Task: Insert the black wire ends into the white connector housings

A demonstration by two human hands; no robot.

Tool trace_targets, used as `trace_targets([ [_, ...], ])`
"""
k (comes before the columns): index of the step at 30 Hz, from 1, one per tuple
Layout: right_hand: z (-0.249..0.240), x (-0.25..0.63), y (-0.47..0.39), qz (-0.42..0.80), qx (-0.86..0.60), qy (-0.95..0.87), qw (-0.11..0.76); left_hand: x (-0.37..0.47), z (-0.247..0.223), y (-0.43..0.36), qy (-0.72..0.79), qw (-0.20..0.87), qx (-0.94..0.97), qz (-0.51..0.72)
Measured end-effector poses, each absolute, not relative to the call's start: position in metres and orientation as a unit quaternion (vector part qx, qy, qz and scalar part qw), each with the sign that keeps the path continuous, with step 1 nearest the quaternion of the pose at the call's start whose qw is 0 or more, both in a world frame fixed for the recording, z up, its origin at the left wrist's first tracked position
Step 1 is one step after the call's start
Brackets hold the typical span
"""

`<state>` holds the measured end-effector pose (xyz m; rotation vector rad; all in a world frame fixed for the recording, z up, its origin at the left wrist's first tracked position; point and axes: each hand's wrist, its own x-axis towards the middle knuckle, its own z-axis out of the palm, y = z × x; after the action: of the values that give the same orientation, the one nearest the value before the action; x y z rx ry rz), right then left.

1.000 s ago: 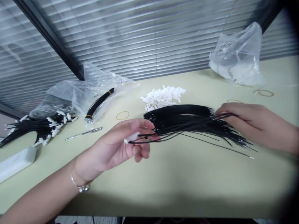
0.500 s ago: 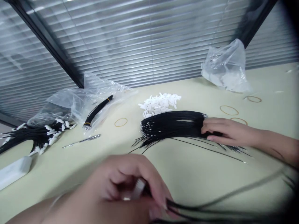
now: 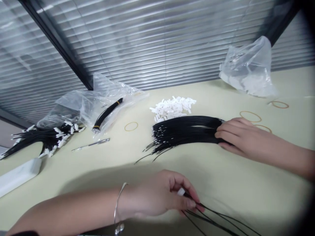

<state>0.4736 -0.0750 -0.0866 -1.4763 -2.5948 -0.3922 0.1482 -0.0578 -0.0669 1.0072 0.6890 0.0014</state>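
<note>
My left hand (image 3: 169, 193), with a bracelet at its wrist, is closed on thin black wires (image 3: 214, 218) in the foreground. A white plastic connector (image 3: 181, 191) shows between its fingers, and the wires trail off to the lower right. My right hand (image 3: 237, 136) is closed over the right end of a thick bundle of black wires (image 3: 187, 129) lying on the table. Metal tips crowd the left end of that bundle, where a few wires stick out. Just behind it sits a heap of small white connectors (image 3: 173, 108).
Left on the table (image 3: 98, 170) lie finished-looking wires with white connectors (image 3: 52, 139), a white box-like object (image 3: 21, 175), a pen-like tool (image 3: 91, 144) and a banded wire bundle (image 3: 108, 114) on a plastic bag (image 3: 71, 105). Rubber bands (image 3: 250, 116) and another bag (image 3: 248, 68) are right.
My left hand has moved right and farther from the camera, still holding the wires. Loose wire ends that stuck out below my right hand no longer show. The view has shifted slightly.
</note>
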Motion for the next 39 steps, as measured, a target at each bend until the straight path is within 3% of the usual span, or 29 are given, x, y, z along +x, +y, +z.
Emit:
trace_targets([
  [4, -0.069, 0.468, -0.063, -0.123, -0.467, -0.876, 0.024, 0.142, -0.066, -0.053, 0.357, 0.832, 0.425, 0.004],
  [9, -0.035, 0.424, -0.038, -0.053, -0.455, -0.888, 0.035, 0.142, -0.068, -0.048, 0.321, 0.888, 0.324, 0.057],
  [15, -0.040, 0.371, 0.031, 0.030, -0.498, -0.867, 0.022, 0.145, -0.075, -0.050, 0.292, 0.899, 0.282, 0.165],
  [23, -0.053, 0.355, 0.048, 0.052, -0.530, -0.845, 0.038, 0.148, -0.087, -0.052, 0.296, 0.893, 0.319, 0.113],
  [34, -0.046, 0.369, 0.053, 0.143, -0.461, -0.875, 0.024, 0.147, -0.089, -0.048, 0.272, 0.904, 0.317, 0.091],
  [39, -0.044, 0.358, 0.063, 0.122, -0.459, -0.879, 0.038, 0.148, -0.089, -0.046, 0.263, 0.906, 0.321, 0.080],
])
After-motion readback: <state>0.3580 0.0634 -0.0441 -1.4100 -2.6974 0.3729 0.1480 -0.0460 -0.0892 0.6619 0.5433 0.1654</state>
